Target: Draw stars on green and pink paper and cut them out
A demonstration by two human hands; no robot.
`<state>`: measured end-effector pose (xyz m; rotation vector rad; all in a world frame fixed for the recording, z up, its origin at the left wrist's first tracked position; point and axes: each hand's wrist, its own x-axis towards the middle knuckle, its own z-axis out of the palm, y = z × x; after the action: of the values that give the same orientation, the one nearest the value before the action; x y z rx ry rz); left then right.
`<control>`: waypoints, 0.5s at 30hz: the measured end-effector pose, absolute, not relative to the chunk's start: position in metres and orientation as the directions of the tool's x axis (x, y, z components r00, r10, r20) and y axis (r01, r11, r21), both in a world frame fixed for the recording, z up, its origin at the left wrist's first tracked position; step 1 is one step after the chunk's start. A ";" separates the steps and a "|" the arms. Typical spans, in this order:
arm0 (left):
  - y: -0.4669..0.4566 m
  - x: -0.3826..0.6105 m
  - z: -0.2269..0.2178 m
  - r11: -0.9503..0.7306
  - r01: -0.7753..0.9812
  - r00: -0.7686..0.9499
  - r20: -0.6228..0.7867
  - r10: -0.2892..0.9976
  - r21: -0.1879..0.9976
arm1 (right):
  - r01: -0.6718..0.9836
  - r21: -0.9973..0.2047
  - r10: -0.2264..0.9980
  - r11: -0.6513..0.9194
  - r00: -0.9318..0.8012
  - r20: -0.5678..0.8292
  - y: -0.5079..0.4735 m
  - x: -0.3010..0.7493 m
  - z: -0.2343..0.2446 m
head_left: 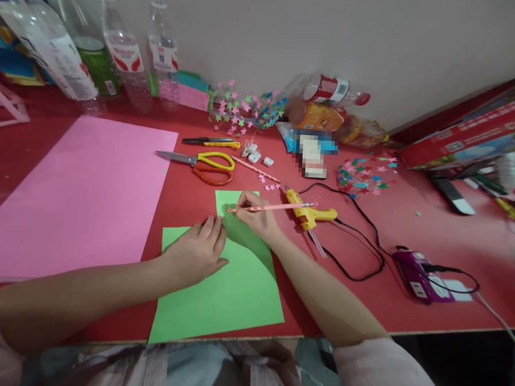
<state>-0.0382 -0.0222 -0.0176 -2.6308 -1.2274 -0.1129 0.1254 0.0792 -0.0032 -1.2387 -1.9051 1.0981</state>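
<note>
A green sheet of paper point(221, 295) lies on the red table point(364, 302) in front of me. My left hand point(196, 251) rests flat on its upper left part, fingers stretched out. My right hand point(256, 216) is closed on a pink pencil point(278, 206), whose tip touches the top of the green sheet. A smaller green piece point(226, 200) sticks up just behind the pencil tip.
A large pink sheet point(80, 195) lies to the left. Yellow-handled scissors point(205, 161) and a craft knife point(212, 141) lie behind the green paper. A yellow glue gun point(310, 214) with black cord, a purple power strip point(421, 276), paper stars point(244, 109), bottles point(118, 53) and a red box point(472, 132) surround the spot.
</note>
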 end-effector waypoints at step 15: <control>-0.022 -0.038 -0.016 -0.617 0.763 0.645 0.168 0.745 -0.193 | 0.429 -0.875 0.917 0.224 -0.396 0.040 0.077 0.126 -0.008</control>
<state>-0.0381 -0.0224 -0.0157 -2.6197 -1.2239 -0.1036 0.1260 0.0766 -0.0076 -1.2362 -1.9304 1.1062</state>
